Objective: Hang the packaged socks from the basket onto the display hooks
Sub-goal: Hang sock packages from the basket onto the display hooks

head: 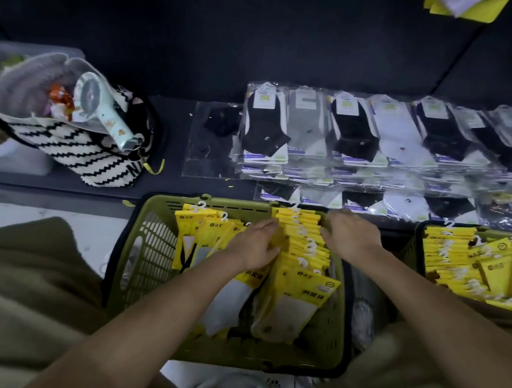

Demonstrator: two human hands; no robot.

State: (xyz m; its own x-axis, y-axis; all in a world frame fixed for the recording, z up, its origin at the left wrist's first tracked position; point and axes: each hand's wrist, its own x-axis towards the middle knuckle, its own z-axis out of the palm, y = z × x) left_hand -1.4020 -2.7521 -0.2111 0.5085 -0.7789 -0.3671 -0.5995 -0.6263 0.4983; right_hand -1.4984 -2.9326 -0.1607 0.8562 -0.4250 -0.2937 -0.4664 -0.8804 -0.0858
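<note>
A green plastic basket [144,264] sits in front of me, filled with sock packs on yellow cards with white hooks [297,252]. My left hand [253,246] presses against the left side of the upright row of packs, fingers curled around them. On the right side of the same row lies my right hand [350,235], fingers bent over the card tops. Both hands squeeze the stack between them. Hanging yellow packs [461,3] show at the top right edge; the display hooks themselves are not visible.
A second basket [418,241] of yellow packs stands at the right. Stacks of clear-bagged black, grey and white socks [366,136] lie on the dark shelf behind. A striped tote bag [78,145] with a handheld fan stands at left. My knees flank the basket.
</note>
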